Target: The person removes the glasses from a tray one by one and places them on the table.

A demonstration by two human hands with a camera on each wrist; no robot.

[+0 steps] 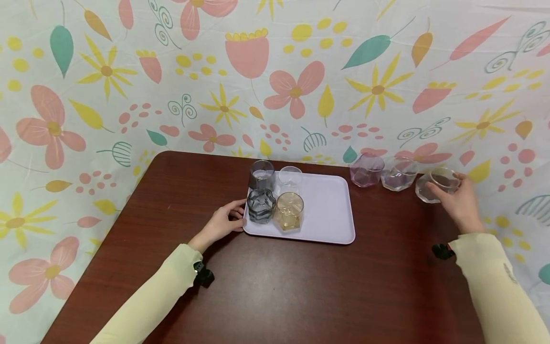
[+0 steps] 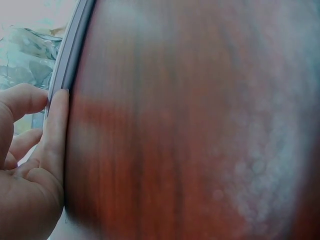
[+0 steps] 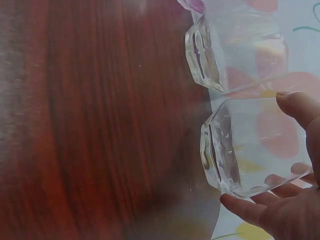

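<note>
In the head view my right hand (image 1: pixel 460 200) grips a clear faceted glass (image 1: pixel 429 188) at the table's far right, the last in a row. In the right wrist view, thumb and fingers lie on either side of that glass (image 3: pixel 260 145). My left hand (image 1: pixel 223 222) is at the left edge of a pale lilac tray (image 1: pixel 326 210), its digits pinching the rim in the left wrist view. Grouped on the tray's left half are a smoky grey glass (image 1: pixel 261 174), a clear glass (image 1: pixel 290 177), a dark wavy glass (image 1: pixel 261 208) and an amber glass (image 1: pixel 289 212).
Left of the held glass stand another clear glass (image 1: pixel 398 177) and a pinkish-purple glass (image 1: pixel 366 173), near the back edge of the dark wooden table (image 1: pixel 301 291). A floral cloth (image 1: pixel 296 57) hangs behind the table and along its sides.
</note>
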